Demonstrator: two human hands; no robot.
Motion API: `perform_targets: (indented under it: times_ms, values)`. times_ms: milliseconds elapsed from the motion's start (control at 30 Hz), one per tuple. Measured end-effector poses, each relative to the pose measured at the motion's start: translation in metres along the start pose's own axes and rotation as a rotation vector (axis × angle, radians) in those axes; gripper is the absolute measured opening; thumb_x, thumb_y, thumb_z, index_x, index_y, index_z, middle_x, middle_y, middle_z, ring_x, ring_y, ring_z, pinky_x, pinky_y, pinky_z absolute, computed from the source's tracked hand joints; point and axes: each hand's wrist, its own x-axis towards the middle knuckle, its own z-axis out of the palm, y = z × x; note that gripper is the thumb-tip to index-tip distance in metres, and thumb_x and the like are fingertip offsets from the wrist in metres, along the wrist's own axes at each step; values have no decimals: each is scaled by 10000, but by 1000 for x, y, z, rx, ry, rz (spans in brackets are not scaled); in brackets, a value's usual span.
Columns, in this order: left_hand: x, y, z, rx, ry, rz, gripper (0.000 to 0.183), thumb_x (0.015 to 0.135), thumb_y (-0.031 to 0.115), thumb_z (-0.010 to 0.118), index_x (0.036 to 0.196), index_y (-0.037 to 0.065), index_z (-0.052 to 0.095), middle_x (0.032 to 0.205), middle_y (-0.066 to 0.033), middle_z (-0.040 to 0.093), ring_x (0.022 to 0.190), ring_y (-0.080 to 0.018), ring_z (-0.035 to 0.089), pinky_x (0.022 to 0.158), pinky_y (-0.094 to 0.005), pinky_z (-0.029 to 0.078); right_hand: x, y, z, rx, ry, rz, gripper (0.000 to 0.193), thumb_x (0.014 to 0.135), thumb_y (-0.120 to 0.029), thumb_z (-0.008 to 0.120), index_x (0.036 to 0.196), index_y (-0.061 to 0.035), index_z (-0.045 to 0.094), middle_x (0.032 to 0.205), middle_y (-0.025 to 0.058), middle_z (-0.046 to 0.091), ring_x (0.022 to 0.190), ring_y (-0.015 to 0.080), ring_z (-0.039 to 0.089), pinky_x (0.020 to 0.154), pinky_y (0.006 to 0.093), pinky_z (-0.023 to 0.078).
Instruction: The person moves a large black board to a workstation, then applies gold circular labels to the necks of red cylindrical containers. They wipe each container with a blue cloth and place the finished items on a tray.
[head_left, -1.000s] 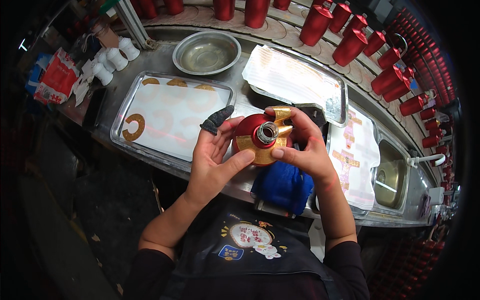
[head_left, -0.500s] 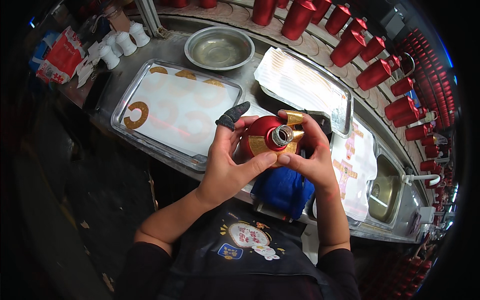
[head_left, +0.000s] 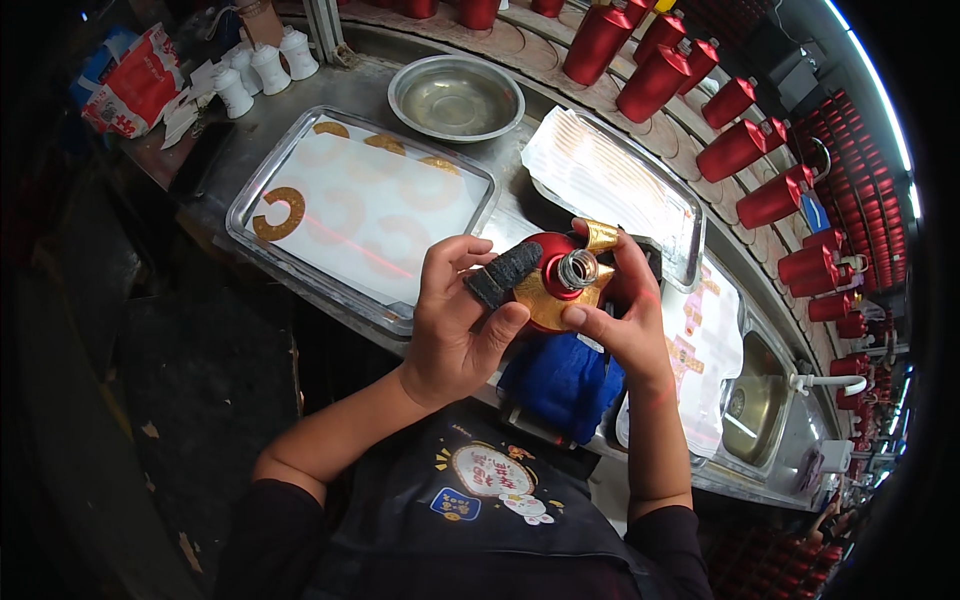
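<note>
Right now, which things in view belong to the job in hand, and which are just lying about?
In the job, it seems:
- red bottle, at both hands
- gold piece on its shoulder
- black finger cover, worn on the left hand
- C-shaped gold pieces, probably

Apparently just lying about:
- red-and-white packet
- white spool-shaped things
- metal bowl

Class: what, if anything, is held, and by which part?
A red bottle, by its shoulder, in the right hand; a dark-covered finger of the left hand overlies it.
</note>
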Motion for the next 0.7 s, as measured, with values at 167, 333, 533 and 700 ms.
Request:
perform_targets:
  times_ms: [167,333,533,700]
  values:
    - [-1,11,-12,397,-31,255,426,917,415,697,1033,6,725,1281,-195,505,1120,-361,589,898,-411,523,1,4,0,23,1,2,772,773,-176,839,1423,-18,453,1262,69,574,1140,152,598,917,263,502]
    - [-5,19,-14,487,-67,359,411,900,411,717,993,11,732,1299,-186,494,1130,-362,588,899,-420,527,1,4,-1,126,-37,-3,691,820,-158,801,1407,-18,464,1278,76,563,1118,134,589,912,268,490]
    - [0,30,-5,547,-112,336,347,837,372,769,824,28,724,1341,-178,470,1219,-402,514,1004,-540,436,6,5,-3,183,-12,-4,584,873,-194,710,1397,-47,496,1004,-34,620,653,-15,416,524,161,289]
    - [0,35,16,695,-147,296,274,782,305,811,863,56,731,1404,-195,394,1350,-454,350,1107,-658,244,12,10,-12,170,-42,-46,523,913,-131,682,1389,-16,498,1121,20,636,874,43,580,715,191,460]
